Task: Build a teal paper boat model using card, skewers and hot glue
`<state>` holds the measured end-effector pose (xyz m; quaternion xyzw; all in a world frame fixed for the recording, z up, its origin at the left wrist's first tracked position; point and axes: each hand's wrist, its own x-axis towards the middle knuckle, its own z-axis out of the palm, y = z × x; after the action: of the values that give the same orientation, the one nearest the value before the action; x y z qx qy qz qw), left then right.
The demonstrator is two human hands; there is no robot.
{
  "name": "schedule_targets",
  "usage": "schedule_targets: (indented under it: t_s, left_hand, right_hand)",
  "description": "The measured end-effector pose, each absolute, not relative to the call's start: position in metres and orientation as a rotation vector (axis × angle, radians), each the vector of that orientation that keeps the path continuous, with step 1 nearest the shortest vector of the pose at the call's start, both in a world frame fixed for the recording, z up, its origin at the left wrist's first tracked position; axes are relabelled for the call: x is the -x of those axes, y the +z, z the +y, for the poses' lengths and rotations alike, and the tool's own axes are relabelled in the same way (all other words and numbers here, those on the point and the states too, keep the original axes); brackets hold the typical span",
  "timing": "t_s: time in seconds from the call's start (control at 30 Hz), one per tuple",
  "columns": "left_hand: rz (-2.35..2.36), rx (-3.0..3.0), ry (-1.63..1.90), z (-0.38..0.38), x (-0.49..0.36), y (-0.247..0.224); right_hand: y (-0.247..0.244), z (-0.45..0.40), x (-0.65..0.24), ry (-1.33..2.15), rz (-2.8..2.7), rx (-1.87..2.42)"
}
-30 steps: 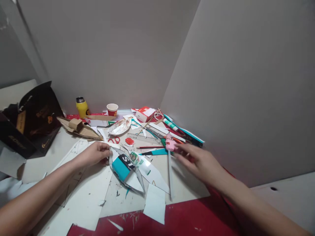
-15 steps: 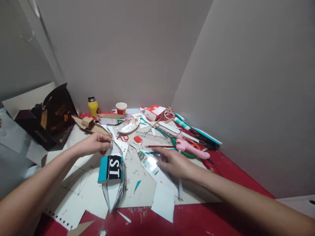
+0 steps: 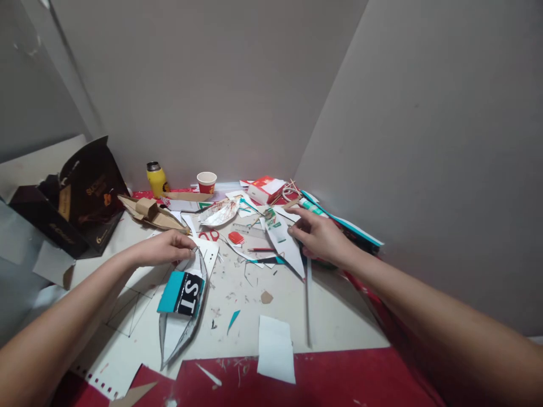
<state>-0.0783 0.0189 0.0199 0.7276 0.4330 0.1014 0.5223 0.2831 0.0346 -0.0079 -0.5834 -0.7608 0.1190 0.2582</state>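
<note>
In the head view, the right hand (image 3: pixel 320 237) is now lifting the cut card (image 3: pixel 286 243), which was lying flat on the table (image 3: pixel 339 328) half a second earlier, partly over the white sheet (image 3: pixel 275 350). The boat (image 3: pixel 173 333) is also turning a little, its near tip now pointing more to the left. With this change, each hand is having its own piece, and the sheet is lying uncovered, to the right of the boat and nearer to the person.

The left hand (image 3: pixel 165 247) is keeping its fingers almost closed and is pinching the far tip of the boat; the rest of the boat is extending from this grip toward the person. The right hand is holding the card by its right edge, the fingertips seeming nearly closed, but their exact contact I cannot tell. The card is slanting to the right of the boat and farther away, its printed end being the far one and its sharp tip pointing toward the person.

Between the boat and the card, the red piece (image 3: pixel 236 237) and the pencil (image 3: pixel 258 249) are lying. The teal scrap (image 3: pixel 233 320) is resting right of the boat, and the brown boat (image 3: pixel 146 209) is standing beyond it, to the left.
</note>
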Motion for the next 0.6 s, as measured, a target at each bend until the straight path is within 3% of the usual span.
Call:
schedule_targets:
  t_s: [0.2,0.4,0.6]
  left_hand:
    - [0.991,-1.791,0.245,0.032,0.063,0.011]
    - [1.09,-1.734,0.433,0.04,0.062,0.006]
    - [1.379,-1.632,0.569,0.026,0.119,0.034]
  right_hand:
    - [-0.008,0.047,-0.284,0.005,-2.073,1.61]
    - [-0.004,0.034,-0.263,0.09,-2.268,1.355]
    - [-0.009,0.017,-0.25,0.204,-2.406,1.224]
